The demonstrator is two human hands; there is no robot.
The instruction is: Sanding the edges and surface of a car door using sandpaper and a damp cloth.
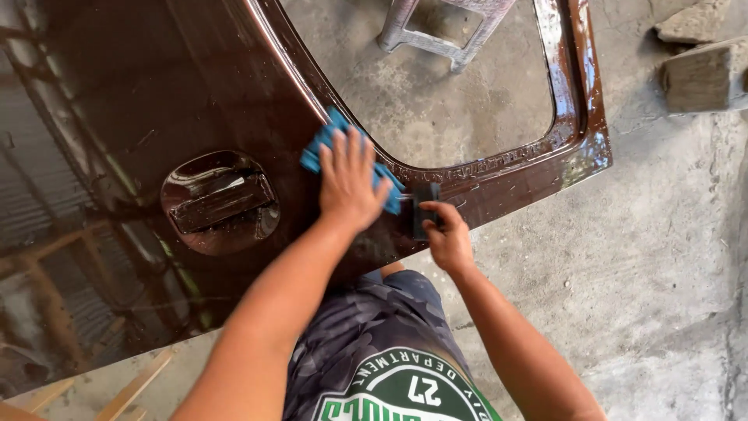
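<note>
My left hand [348, 181] lies flat, fingers spread, pressing a blue cloth [327, 140] onto the glossy brown door [117, 93]. The cloth sits on the sill just below the window opening, its ends showing on both sides of my palm, the upper left end above my fingertips and the lower right end beside my wrist. My right hand [448, 238] is closed around a small dark block [425, 204], thumb and fingers clamped on it, the block's top edge touching the door's lower frame right beside the cloth. The two hands are close together, nearly touching.

The door lies flat in front of me, wet and shiny, with streaks along the window frame and its right corner. A recessed handle [220, 201] sits in an oval cup to the left of my left arm. Through the window opening I see the concrete floor [662, 257] and the legs of a pale stool [444, 27]. Two rough stone blocks [701, 74] rest on the floor at upper right. My shirt bears a round green and white emblem [405, 394] at the bottom edge of the view.
</note>
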